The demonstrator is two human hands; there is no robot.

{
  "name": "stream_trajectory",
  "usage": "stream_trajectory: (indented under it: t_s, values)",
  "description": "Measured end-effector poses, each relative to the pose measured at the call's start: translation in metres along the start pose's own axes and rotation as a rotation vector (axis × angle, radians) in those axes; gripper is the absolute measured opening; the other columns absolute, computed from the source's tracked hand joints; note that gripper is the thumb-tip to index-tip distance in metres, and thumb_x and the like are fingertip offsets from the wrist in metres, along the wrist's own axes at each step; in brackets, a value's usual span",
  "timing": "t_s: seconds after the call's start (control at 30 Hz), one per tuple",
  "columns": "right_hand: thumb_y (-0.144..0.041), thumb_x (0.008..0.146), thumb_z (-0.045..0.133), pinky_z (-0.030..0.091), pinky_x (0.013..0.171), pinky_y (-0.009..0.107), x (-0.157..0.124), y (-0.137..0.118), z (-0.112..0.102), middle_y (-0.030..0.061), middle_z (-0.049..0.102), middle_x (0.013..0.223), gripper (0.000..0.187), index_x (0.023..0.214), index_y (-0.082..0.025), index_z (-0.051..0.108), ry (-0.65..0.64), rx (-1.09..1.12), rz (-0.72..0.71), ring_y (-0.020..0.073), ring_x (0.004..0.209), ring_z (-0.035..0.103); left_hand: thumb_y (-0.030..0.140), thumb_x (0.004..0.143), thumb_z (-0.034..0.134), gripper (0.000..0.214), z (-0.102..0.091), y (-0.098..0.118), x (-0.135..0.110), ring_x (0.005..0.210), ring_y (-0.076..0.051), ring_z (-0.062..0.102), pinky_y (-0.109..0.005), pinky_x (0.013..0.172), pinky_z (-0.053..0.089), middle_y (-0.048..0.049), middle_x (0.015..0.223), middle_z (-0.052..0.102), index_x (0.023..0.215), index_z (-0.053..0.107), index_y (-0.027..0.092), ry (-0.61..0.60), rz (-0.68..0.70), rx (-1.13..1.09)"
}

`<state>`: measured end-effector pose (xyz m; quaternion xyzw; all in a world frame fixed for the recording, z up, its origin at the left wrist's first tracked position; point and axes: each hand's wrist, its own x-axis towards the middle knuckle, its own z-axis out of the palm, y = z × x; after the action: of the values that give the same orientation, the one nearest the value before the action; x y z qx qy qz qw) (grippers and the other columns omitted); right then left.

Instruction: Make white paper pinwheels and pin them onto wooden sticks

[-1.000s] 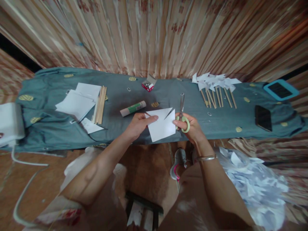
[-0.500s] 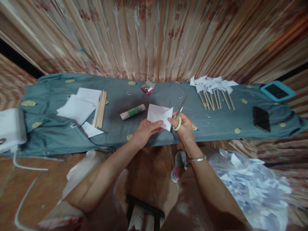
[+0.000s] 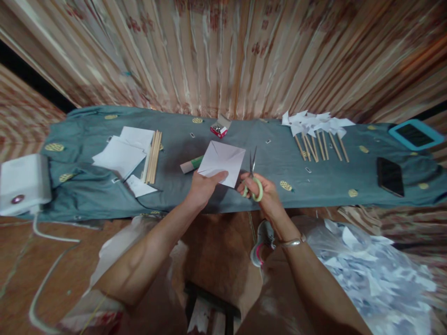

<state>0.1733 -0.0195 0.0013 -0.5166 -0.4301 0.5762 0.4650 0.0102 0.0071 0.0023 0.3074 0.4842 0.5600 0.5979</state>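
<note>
A square white sheet of paper with slits running in from its corners is pinched in my left hand, thumb on top. My right hand is closed on scissors with pale green handles; their blades point away from me, just right of the paper and apart from it. Under the paper lies a glue stick, partly covered. Behind the paper stands a small open red box of metal pins or tacks.
White paper sheets and wooden sticks lie left on the cloth-covered table. Paper pinwheels, a phone and a blue-framed device lie right. A white box with a cable stands far left; a bag of paper pieces sits below.
The paper has been turned and spread flat in my left hand, covering more of the glue stick. My right hand has let go of the paper, and the scissors now point more straight ahead.
</note>
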Motion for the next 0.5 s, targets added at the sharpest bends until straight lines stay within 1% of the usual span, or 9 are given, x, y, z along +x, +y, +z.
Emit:
stream_trajectory:
  t_s: [0.07, 0.13, 0.2, 0.3, 0.4, 0.5]
  values:
    - [-0.061, 0.066, 0.076, 0.044, 0.054, 0.022, -0.006, -0.001, -0.002, 0.0013, 0.069, 0.07, 0.05, 0.09, -0.018, 0.066, -0.153, -0.032, 0.052, 0.0108, 0.059, 0.058, 0.026, 0.048, 0.084, 0.043, -0.002, 0.005, 0.006, 0.084, -0.02, 0.066, -0.033, 0.081, 0.052, -0.0083, 0.097, 0.074, 0.087, 0.071, 0.013, 0.005, 0.039, -0.031]
    - [-0.062, 0.066, 0.075, 0.046, 0.057, 0.024, -0.012, -0.003, -0.003, 0.002, 0.069, 0.072, 0.052, 0.092, -0.018, 0.066, -0.287, -0.063, 0.101, 0.0117, 0.062, 0.059, 0.026, 0.049, 0.083, 0.041, -0.004, 0.007, 0.011, 0.085, -0.021, 0.066, -0.033, 0.081, 0.052, -0.0083, 0.095, 0.075, 0.086, 0.072, 0.013, 0.014, 0.068, -0.048]
    - [-0.063, 0.067, 0.075, 0.047, 0.06, 0.025, -0.016, -0.005, -0.003, 0.0019, 0.067, 0.073, 0.054, 0.093, -0.017, 0.065, -0.376, -0.096, 0.142, 0.0119, 0.064, 0.059, 0.026, 0.05, 0.083, 0.037, -0.006, 0.008, 0.015, 0.085, -0.021, 0.066, -0.033, 0.082, 0.052, -0.0087, 0.093, 0.075, 0.083, 0.072, 0.013, 0.015, 0.09, -0.057]
    - [-0.064, 0.066, 0.075, 0.046, 0.061, 0.024, -0.019, -0.007, -0.002, 0.0015, 0.065, 0.073, 0.056, 0.094, -0.017, 0.065, -0.438, -0.131, 0.181, 0.0116, 0.066, 0.058, 0.027, 0.051, 0.082, 0.033, -0.007, 0.007, 0.017, 0.082, -0.022, 0.067, -0.035, 0.082, 0.052, -0.0092, 0.092, 0.075, 0.08, 0.072, 0.013, -0.005, 0.119, -0.058]
    - [-0.065, 0.065, 0.075, 0.045, 0.059, 0.024, -0.018, -0.007, -0.002, 0.0011, 0.064, 0.071, 0.057, 0.092, -0.016, 0.064, -0.461, -0.152, 0.199, 0.0112, 0.064, 0.056, 0.028, 0.053, 0.081, 0.032, -0.007, 0.006, 0.016, 0.081, -0.022, 0.067, -0.036, 0.082, 0.053, -0.0083, 0.091, 0.075, 0.079, 0.072, 0.014, 0.002, 0.133, -0.004]
    - [-0.066, 0.065, 0.075, 0.045, 0.058, 0.024, -0.017, -0.007, -0.001, 0.0005, 0.064, 0.07, 0.057, 0.091, -0.016, 0.064, -0.472, -0.156, 0.201, 0.0106, 0.062, 0.056, 0.028, 0.051, 0.082, 0.033, -0.006, 0.006, 0.014, 0.082, -0.022, 0.067, -0.035, 0.083, 0.053, -0.0072, 0.09, 0.076, 0.08, 0.073, 0.016, 0.026, 0.144, 0.049]
